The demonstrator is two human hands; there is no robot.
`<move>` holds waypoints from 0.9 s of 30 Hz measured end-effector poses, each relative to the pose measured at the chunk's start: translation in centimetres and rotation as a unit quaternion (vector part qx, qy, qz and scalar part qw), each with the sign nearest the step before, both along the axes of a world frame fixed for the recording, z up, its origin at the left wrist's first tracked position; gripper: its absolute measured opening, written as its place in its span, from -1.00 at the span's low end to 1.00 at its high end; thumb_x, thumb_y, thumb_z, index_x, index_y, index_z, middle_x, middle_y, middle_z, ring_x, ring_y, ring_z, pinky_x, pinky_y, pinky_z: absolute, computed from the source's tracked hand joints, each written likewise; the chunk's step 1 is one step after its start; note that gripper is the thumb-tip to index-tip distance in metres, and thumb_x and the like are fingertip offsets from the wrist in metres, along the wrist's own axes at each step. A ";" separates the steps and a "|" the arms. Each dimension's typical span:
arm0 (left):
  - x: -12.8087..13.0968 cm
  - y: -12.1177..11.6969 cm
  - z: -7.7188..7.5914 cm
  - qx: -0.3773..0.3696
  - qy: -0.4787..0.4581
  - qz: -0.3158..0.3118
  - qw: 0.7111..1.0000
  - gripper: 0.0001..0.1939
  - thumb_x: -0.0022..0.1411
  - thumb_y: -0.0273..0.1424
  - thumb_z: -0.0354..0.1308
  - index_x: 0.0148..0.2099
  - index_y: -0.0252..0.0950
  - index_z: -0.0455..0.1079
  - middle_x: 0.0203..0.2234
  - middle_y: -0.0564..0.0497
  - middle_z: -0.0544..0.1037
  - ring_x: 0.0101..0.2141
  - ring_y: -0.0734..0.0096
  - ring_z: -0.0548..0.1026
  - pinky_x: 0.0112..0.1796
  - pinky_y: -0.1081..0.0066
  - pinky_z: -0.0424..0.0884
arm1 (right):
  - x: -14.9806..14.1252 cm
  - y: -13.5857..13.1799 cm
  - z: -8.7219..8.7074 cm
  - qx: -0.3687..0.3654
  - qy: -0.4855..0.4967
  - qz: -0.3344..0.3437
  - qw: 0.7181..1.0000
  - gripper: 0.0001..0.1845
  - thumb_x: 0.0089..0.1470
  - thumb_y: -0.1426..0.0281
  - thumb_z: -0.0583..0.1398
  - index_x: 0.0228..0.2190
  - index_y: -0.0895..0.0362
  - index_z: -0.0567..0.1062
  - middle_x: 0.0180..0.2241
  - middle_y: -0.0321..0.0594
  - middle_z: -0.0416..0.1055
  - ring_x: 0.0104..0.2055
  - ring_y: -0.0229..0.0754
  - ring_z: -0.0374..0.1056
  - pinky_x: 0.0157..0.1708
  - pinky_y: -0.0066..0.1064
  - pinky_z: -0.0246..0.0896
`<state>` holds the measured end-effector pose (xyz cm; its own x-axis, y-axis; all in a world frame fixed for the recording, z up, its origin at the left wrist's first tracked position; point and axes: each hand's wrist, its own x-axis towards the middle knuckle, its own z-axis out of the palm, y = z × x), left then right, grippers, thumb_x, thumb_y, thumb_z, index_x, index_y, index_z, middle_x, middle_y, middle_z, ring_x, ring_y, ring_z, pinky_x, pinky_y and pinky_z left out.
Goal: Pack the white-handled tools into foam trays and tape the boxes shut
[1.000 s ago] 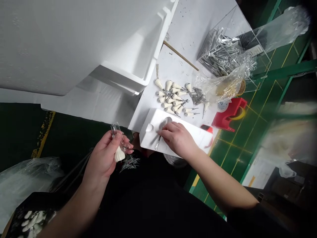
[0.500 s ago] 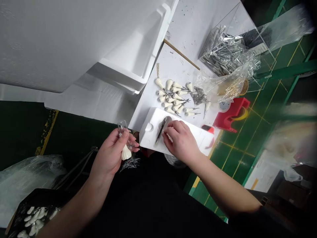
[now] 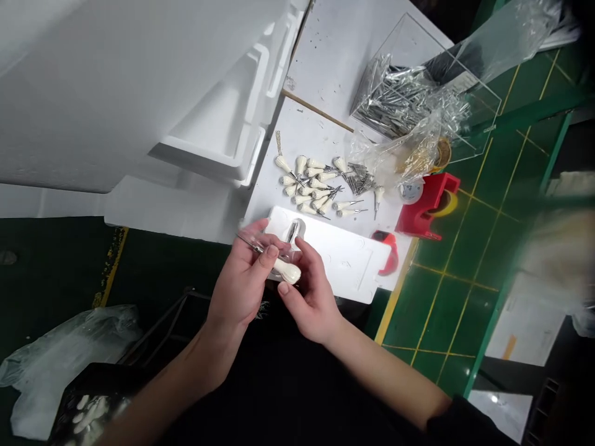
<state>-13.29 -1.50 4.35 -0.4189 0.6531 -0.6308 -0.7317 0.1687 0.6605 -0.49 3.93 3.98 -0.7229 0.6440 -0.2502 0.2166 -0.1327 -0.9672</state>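
Note:
My left hand (image 3: 244, 282) is closed around a tool with a bulbous cream handle (image 3: 288, 272) and a slim metal shaft. A clear plastic piece lies in the same grip, mostly covered by the fingers. My right hand (image 3: 313, 294) is curved about the rounded handle end, thumb and fingers apart; whether it touches the handle is unclear. Beneath both hands is a white foam block (image 3: 344, 263), with a metal piece (image 3: 292, 231) in its recess. Beyond it, several similar cream-handled tools (image 3: 316, 186) lie in a loose pile beside small metal shafts (image 3: 360, 178).
A clear bin (image 3: 395, 93) of silvery metal parts stands at the back, with crumpled plastic film (image 3: 409, 158) before it. At right are a red tape dispenser (image 3: 425, 207) and a red-and-black object (image 3: 388, 254). White foam boxes (image 3: 218, 142) stand left; a plastic bag (image 3: 74, 353) lies lower left.
My right hand has left the foam block and come over to the handle. My left hand has moved right with the tool, and the camera view has shifted.

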 end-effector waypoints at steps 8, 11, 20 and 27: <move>2.0 0.4 -0.7 0.034 -0.072 0.041 0.996 -0.76 0.24 -0.41 0.37 -0.19 -0.21 0.33 -0.29 0.10 0.51 -0.17 0.43 0.58 0.09 0.23 0.48 | 2.2 -0.5 -1.1 -0.026 0.069 -0.115 0.991 -0.68 0.18 0.34 0.32 -0.06 -0.04 0.38 0.00 -0.14 0.44 -0.03 -0.11 0.45 -0.13 -0.24 0.47; 3.2 -0.2 -1.5 0.070 -0.033 0.015 0.997 -0.77 0.24 -0.45 0.36 -0.19 -0.21 0.33 -0.25 0.06 0.58 -0.10 0.37 0.59 0.21 0.12 0.39 | 2.9 -0.7 -1.2 -0.243 0.068 -0.177 0.951 -0.52 0.10 0.29 0.39 -0.01 -0.06 0.33 -0.19 -0.29 0.51 -0.35 -0.26 0.43 -0.37 -0.39 0.40; -0.6 -1.3 -3.4 -0.049 0.558 -0.243 0.792 -0.81 0.36 -0.32 0.20 -0.03 -0.24 0.50 0.21 -0.21 0.41 0.26 -0.07 0.32 0.27 -0.14 0.22 | 9.0 8.1 -3.4 -0.162 0.009 -0.196 0.967 -0.62 -0.02 0.34 0.46 -0.17 0.02 0.49 -0.30 -0.34 0.55 -0.46 -0.33 0.37 -0.43 -0.45 0.34; 0.7 3.5 -6.2 -0.159 0.694 -0.383 0.588 -0.68 0.40 -0.25 0.12 -0.27 -0.39 0.54 0.44 -0.36 0.02 0.43 -0.36 -0.08 0.30 -0.46 -0.20 | 9.9 13.3 -5.9 -0.084 0.018 -0.164 0.983 -0.58 0.00 0.27 0.43 -0.13 0.00 0.43 -0.28 -0.33 0.53 -0.48 -0.32 0.38 -0.45 -0.43 0.37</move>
